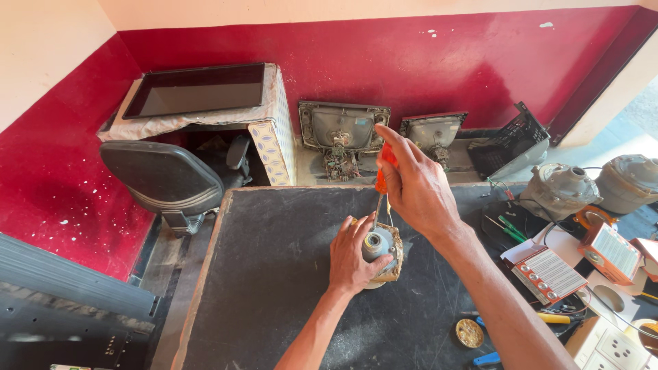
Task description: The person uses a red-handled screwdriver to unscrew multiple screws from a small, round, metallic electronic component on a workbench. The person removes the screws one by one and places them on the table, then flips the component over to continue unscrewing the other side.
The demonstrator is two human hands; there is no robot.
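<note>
My left hand (pixel 353 257) wraps around a small round motor part (pixel 379 245), grey with a pale ring on top, and holds it down on the dark worktop (pixel 274 288). Just above it, my right hand (pixel 415 185) grips a screwdriver with an orange-red handle (pixel 384 171). Its thin metal shaft points down into the top of the motor part. Most of the handle is hidden inside my fist.
Two old tube sets (pixel 343 133) with bare backs stand behind the worktop. A black chair (pixel 164 178) sits at the left. To the right lie two grey motor housings (pixel 558 188), orange radios (pixel 606 250), green screwdrivers (pixel 507 226) and a small round tin (pixel 469 332).
</note>
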